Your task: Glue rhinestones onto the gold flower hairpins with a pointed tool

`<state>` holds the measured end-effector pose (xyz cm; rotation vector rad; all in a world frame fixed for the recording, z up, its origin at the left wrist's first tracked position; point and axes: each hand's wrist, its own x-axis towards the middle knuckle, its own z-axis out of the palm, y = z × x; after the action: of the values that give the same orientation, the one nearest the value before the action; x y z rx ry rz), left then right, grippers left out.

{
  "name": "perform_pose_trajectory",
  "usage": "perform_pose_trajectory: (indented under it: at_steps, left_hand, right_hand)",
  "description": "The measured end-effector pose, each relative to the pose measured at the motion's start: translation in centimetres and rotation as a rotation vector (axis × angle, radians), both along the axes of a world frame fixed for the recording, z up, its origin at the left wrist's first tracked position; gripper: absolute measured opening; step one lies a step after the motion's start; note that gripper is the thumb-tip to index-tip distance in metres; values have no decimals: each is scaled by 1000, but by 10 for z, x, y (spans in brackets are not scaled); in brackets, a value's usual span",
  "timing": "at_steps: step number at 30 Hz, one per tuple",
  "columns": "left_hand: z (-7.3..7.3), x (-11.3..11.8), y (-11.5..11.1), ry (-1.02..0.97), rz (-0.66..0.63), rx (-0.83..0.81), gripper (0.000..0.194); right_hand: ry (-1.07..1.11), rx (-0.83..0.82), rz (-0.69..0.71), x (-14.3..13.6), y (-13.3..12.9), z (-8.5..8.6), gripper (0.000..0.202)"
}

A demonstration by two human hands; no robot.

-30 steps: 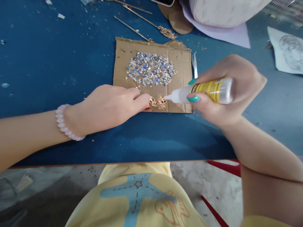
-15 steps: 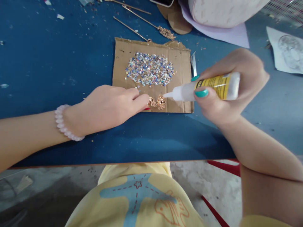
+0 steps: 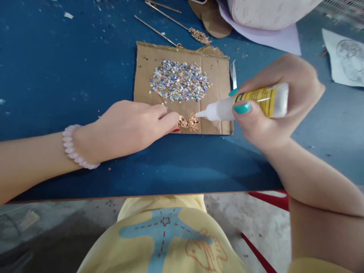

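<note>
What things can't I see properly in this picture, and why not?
All in the head view:
- The near end of the gold ornament: hidden under the left hand.
- Words on the bottle's yellow label: too small and blurry, partly covered by the right hand.
- Whether anything is coming out of the bottle: too small.
- The rest of the paper with a drawing: cut off by the right edge.

A pale pink pouch (image 3: 273, 13) is resting on a lilac sheet (image 3: 277, 41) beside brown cardboard rounds (image 3: 216, 24). Farther right, a paper drawing (image 3: 345, 58) is lying near a slatted basket (image 3: 342, 11). Red bars (image 3: 258, 253) are showing against the grey floor (image 3: 227, 218).
</note>
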<state>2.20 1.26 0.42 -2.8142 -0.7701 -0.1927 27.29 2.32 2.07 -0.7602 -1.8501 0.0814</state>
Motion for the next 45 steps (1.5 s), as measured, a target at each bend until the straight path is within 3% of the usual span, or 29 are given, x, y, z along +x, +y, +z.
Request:
perform_pose_trajectory:
  at_steps: [7,15,18,21,22,25,45]
  left_hand:
    - [-2,-1,0,-16,44,-38,42]
    - [-3,-1,0,-22,23,5,39]
    - [-2,-1,0,-20,26,10,39]
    - [-2,-1,0,-25,20,19,39]
    - [-2,-1,0,-29,15,23,39]
    - [-2,-1,0,-40,5,36,37]
    - [-3,-1,0,-47,5,60,37]
  right_hand:
    - [43,54,-9,2,5,-1,41]
    - [-8,-96,-68,3,5,-3,51]
    - [45,1,-51,3,5,-1,52]
    - [-32,28,-79,6,2,3,51]
    - [-162,-87,-102,8,0,6,50]
    - [-216,-88,-114,11,-5,11,50]
    - [-223,-55,-105,14,-2,8,48]
